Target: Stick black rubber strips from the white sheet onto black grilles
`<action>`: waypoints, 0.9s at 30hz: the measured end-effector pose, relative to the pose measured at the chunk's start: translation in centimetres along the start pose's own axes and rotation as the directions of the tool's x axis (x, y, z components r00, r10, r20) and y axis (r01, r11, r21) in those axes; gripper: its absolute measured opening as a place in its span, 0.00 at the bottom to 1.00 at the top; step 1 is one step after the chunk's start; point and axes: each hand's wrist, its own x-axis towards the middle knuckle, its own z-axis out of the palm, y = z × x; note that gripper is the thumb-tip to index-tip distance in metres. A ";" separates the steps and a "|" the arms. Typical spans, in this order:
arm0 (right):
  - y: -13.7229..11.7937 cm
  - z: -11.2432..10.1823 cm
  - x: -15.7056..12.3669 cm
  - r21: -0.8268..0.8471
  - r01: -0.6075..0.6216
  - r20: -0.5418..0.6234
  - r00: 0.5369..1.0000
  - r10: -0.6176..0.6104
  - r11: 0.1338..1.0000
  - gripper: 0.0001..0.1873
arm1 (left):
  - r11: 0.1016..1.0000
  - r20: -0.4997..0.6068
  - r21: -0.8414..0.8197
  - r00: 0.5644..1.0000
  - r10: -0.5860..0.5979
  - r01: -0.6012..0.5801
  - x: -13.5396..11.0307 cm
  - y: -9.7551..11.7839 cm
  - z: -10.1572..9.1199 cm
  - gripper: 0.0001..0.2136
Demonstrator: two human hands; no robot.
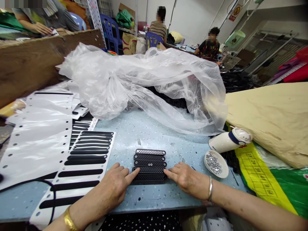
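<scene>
Several black plastic strips with a mesh pattern (149,158) lie side by side on the blue speckled table. Small silver rings sit at the ends of some strips, and two loose rings (150,164) rest near the middle. My left hand (119,179) touches the left end of a lower strip with its stretched index finger, its other fingers loosely bent. Opposite it, my right hand (186,178) has its index finger on the right end of the same area. Neither hand grasps a strip. What lies under the fingertips is hidden.
A white bowl of small metal rings (216,164) stands right, beside a white bottle lying on its side (229,140). Sheets with black adhesive strips (83,173) cover the left. Crumpled clear plastic (144,80) spans the back. Other people sit farther off.
</scene>
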 end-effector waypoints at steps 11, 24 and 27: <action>0.7 -0.8 0.6 -0.114 0.140 -0.001 0.990 -0.141 0.984 0.23 | 0.998 0.049 0.036 0.997 -0.057 0.055 -0.8 0.5 -1.4 0.39; 0.1 1.0 0.3 0.202 0.027 -0.173 0.985 0.009 0.979 0.20 | 0.987 0.029 -0.140 0.997 -0.071 0.075 -0.8 0.3 -2.8 0.33; 0.2 1.9 0.4 0.347 0.004 -0.232 0.969 0.082 0.938 0.15 | 0.980 0.032 -0.188 0.998 -0.062 0.067 -0.7 0.1 -3.2 0.31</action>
